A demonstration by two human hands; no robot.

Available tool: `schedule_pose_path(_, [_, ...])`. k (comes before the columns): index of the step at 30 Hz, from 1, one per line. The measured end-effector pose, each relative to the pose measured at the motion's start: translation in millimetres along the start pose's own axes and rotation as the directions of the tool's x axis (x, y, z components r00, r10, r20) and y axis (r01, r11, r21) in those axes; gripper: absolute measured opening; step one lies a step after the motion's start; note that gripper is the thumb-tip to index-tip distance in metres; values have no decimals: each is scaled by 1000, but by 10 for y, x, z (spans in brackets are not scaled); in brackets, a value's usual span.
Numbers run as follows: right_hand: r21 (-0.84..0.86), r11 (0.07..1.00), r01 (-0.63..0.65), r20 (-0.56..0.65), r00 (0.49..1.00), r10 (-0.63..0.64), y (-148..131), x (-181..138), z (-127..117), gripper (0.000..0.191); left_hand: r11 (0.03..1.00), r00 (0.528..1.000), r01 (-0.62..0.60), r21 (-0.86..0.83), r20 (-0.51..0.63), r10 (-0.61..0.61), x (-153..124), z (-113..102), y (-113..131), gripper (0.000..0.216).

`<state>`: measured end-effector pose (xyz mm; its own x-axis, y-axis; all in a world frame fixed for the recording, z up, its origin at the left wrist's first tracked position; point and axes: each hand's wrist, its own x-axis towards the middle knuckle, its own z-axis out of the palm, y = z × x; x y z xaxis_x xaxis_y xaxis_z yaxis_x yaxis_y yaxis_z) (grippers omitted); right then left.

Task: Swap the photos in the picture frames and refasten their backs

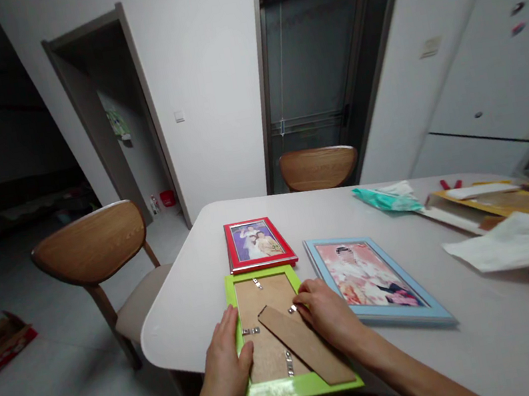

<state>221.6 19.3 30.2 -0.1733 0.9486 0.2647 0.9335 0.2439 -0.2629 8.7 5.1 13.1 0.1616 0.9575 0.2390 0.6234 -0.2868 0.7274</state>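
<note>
A green picture frame [276, 390] lies face down at the table's near edge, its brown backing board [256, 301] up. My left hand [228, 359] grips the left side of this frame, thumb over the rim and fingers along the outer edge. At the right side, the fingers of my right hand [327, 312] are pinched on a small metal clip [292, 309]. More metal clips [289, 363] sit along the other sides. A brown stand leg [307, 346] slants across the backing toward the lower right corner. My right hand partly hides the frame's right rim.
Just beyond stands a red picture frame [260, 265], lying face up. To the right is a light blue picture frame [400, 314] with a photo. A teal packet [386, 199], white wrapping [520, 243] and cardboard [493, 200] cover the right side. Wooden chairs [92, 243] flank the table [186, 306].
</note>
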Motion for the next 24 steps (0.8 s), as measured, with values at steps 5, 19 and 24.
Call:
schedule_pose_path(5, [-38,999,-14,-20,1000,13,-12,12,-16,26,1000,1000,0,-6,-8,0,-1,2,7,55])
schedule_pose_path(19, [39,976,214,53,975,-216,-669,169,108,21,998,998,-30,-47,-53,28,-45,50,-59,52])
schedule_pose_path(24, [94,968,231,53,970,-236,-680,178,144,20,999,998,-48,1,-46,48,-56,59,-63,50])
